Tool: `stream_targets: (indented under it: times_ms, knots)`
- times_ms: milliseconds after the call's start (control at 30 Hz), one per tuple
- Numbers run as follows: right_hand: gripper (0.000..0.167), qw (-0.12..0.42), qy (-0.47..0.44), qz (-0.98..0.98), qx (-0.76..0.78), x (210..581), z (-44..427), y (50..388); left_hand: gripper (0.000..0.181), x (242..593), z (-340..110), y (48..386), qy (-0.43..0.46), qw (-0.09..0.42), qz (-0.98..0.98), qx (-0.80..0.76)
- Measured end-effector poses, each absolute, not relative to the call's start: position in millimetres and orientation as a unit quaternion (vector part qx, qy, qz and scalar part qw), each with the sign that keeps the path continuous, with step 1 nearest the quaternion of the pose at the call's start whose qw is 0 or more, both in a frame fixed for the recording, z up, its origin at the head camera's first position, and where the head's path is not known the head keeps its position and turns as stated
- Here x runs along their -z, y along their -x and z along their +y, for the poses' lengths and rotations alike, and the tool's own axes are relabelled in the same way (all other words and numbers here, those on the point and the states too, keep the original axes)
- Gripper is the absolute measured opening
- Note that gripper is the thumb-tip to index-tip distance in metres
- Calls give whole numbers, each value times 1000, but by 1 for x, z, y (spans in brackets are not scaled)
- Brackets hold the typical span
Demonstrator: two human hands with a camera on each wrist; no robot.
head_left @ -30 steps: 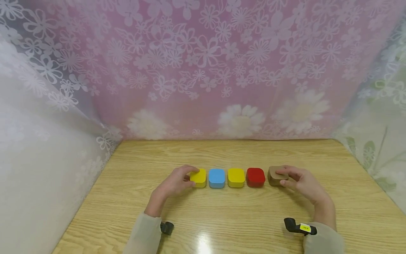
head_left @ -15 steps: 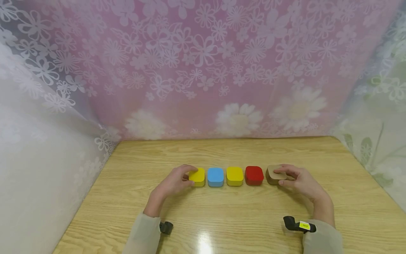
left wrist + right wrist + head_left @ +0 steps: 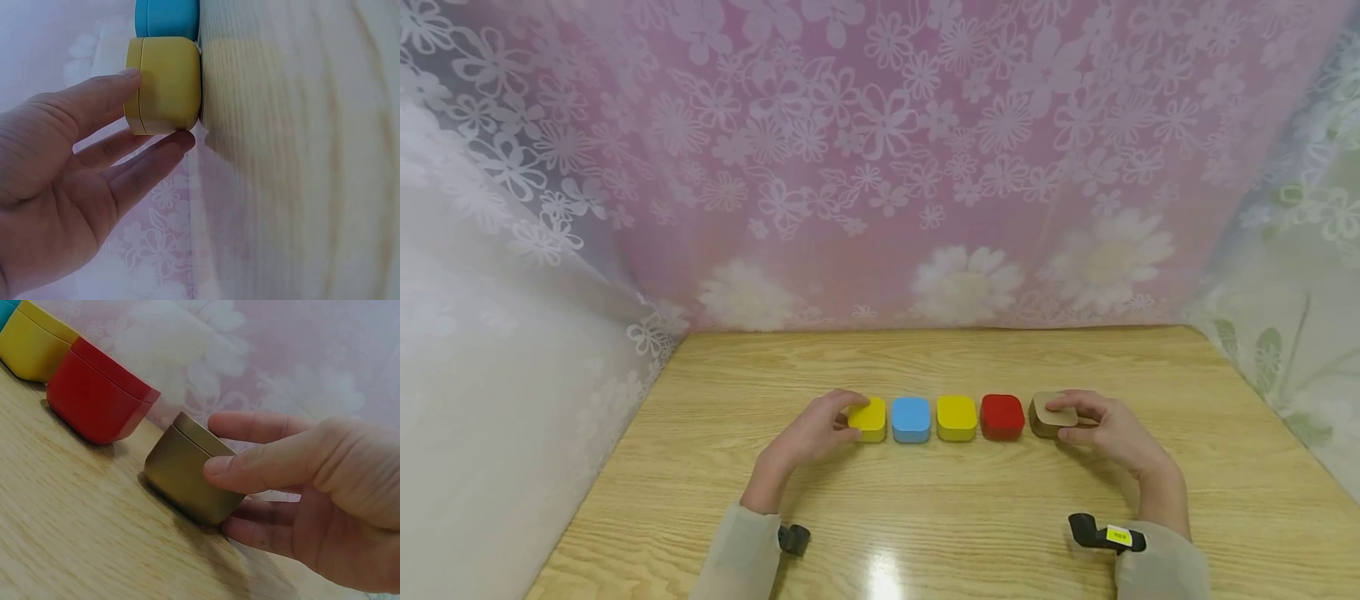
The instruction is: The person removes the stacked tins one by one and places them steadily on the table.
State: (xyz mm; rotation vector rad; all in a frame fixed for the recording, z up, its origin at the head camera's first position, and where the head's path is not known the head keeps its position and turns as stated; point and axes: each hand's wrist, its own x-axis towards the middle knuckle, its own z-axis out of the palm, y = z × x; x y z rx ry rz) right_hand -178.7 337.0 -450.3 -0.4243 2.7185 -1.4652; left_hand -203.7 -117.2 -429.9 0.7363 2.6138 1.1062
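Small lidded boxes with rounded corners stand in a row on the wooden table. At the row's left end, my left hand (image 3: 816, 429) holds a yellow box (image 3: 869, 421) between thumb and fingers; the left wrist view shows the thumb at its lid seam. My right hand (image 3: 1116, 429) grips a gold-brown box (image 3: 187, 472) at the right end, thumb on its near side and fingers behind and under its right side. Between them sit a blue box (image 3: 912, 419), a second yellow box (image 3: 957, 418) and a red box (image 3: 1002, 417), untouched. Narrow gaps separate the boxes.
The wooden table (image 3: 925, 508) extends in front of the row and behind it. A pink flowered curtain (image 3: 880, 167) hangs at the table's back edge. Pale curtains flank both sides. Each wrist wears a black camera mount.
My right hand and the gold-brown box have shifted slightly left, nearer the red box. The left hand and the other boxes keep their places; the head view itself moves slightly.
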Motion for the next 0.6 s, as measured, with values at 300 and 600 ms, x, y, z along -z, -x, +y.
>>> stream_targets:
  times_ms: [300, 600]
  knots:
    - [47, 25, 140, 871, 469, 447, 337, 180, 46, 430, -117, 204, -259, 85, 899, -344]
    - [58, 23, 147, 864, 481, 441, 332, 181, 70, 430, -116, 202, -241, 86, 904, -341]
